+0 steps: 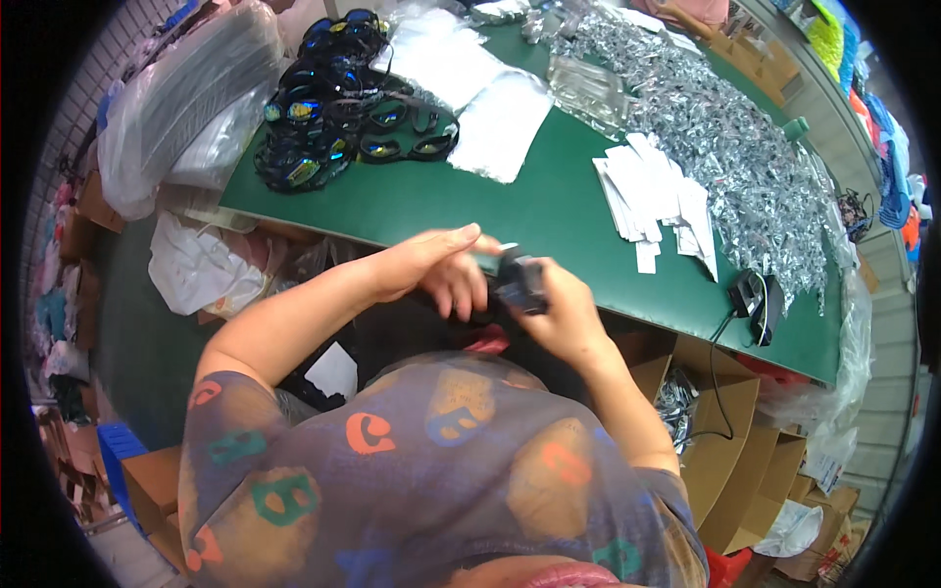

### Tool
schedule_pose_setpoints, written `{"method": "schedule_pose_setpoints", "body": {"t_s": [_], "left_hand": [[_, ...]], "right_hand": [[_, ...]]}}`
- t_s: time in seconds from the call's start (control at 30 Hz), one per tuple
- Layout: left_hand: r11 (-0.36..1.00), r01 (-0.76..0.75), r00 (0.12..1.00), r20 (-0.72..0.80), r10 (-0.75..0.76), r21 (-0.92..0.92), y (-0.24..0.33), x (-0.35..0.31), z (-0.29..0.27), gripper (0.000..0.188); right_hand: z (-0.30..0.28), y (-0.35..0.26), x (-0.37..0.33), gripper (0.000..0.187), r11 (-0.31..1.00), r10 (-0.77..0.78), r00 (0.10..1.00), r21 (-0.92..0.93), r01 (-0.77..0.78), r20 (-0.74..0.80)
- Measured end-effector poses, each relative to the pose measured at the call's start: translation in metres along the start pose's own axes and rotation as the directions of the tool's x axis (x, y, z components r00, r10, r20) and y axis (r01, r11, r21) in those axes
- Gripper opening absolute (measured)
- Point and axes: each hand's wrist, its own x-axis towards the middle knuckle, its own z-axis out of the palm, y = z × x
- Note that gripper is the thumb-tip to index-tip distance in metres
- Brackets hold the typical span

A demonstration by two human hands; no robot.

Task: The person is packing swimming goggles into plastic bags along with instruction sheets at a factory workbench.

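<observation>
Just off the table's near edge, my right hand (569, 314) is closed around a folded bundle of black swim goggles (520, 281), blurred by motion. My left hand (438, 269) is beside the bundle, its thumb stretched out and its fingers apart and loosely bent; whether its fingertips touch the goggles I cannot tell. A small white bit (507, 247) shows between the hands, too blurred to name. On the table's left, a heap of black swim goggles (314, 108) with shiny coloured lenses lies tangled. One pair (407, 147) rests at the heap's right side.
On the green table (529, 211) lie white paper sheets (500, 122), white slips (647, 191) and a large spread of shiny clear packets (725, 137). A black device with a cable (755, 299) sits near the right corner. Open cardboard boxes (725, 402) stand below; plastic-wrapped bundles (196, 98) rise at left.
</observation>
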Motion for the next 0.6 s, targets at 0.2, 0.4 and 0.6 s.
{"method": "schedule_pose_setpoints", "body": {"t_s": [0.2, 0.4, 0.6], "left_hand": [[0.223, -0.215, 0.504, -0.088, 0.859, 0.951, 0.058, 0.073, -0.043, 0.024], [-0.243, 0.338, 0.750, -0.104, 0.654, 0.909, 0.064, 0.127, -0.110, 0.011], [-0.283, 0.145, 0.560, 0.157, 0.813, 0.948, 0.071, 0.100, -0.082, 0.009]], "right_hand": [[-0.013, 0.073, -0.015, 0.018, 0.746, 0.390, 0.893, 0.645, -0.163, -0.225], [-0.011, 0.083, -0.012, 0.020, 0.579, 0.438, 0.855, 0.815, -0.031, -0.279], [-0.013, 0.083, -0.014, 0.023, 0.525, 0.451, 0.870, 0.848, -0.076, -0.202]]}}
